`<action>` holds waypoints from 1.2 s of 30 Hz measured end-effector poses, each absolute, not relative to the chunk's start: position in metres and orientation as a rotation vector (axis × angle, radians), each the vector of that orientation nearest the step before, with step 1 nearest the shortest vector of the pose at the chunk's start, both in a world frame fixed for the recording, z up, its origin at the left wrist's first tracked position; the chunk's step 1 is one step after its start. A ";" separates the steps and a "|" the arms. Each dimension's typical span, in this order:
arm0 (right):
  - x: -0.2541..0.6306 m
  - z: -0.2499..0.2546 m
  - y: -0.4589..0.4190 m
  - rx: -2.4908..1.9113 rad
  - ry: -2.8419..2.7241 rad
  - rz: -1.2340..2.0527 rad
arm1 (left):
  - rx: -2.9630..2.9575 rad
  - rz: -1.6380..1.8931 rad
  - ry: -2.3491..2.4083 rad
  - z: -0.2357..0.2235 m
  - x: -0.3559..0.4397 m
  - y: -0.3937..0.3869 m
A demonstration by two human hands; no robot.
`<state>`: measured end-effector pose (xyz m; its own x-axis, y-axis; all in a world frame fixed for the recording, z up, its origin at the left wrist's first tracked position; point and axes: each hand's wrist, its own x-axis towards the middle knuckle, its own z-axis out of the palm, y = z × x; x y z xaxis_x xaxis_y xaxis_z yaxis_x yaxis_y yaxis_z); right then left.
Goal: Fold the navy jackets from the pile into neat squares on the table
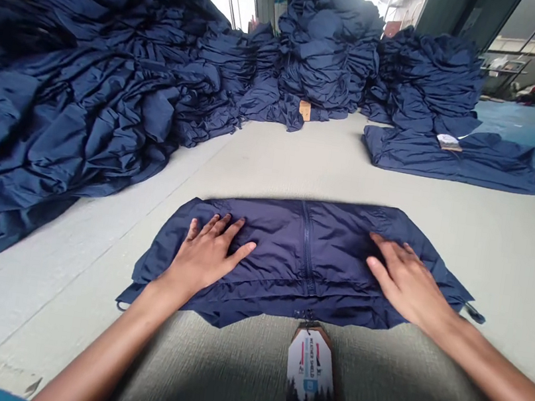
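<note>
A navy jacket (271, 241) lies folded into a wide strip across the table in front of me, its zipper running down the middle. My left hand (209, 252) rests on the left part of the jacket with fingers spread. On the right part lies my right hand (401, 277), palm down, fingers stretched out. Neither hand grips the cloth. A printed hang tag (312, 375) hangs from the zipper end and lies on the table nearest me. Cord loops stick out at both lower corners of the jacket.
Large heaps of navy garments (86, 100) cover the left side and back of the table (273, 161). At the back right lies another folded jacket (459, 159) with a tag on it. Blue floor (524, 131) shows beyond the table's right edge.
</note>
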<state>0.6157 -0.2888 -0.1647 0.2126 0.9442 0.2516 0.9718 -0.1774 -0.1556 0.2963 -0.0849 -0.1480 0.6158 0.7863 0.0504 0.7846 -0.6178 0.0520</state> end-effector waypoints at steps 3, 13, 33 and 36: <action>0.628 -0.151 -0.277 -2.202 -1.695 -0.259 | 2.864 0.261 1.213 -0.132 0.302 -0.083; 0.678 -0.187 -0.251 -2.609 -1.534 0.114 | 2.899 0.099 1.187 -0.171 0.300 -0.074; 0.650 -0.177 -0.243 -2.353 -1.807 0.082 | 2.906 0.000 0.938 -0.158 0.313 -0.043; 0.651 -0.172 -0.267 -2.209 -1.922 -0.073 | 2.958 0.077 1.066 -0.149 0.278 -0.040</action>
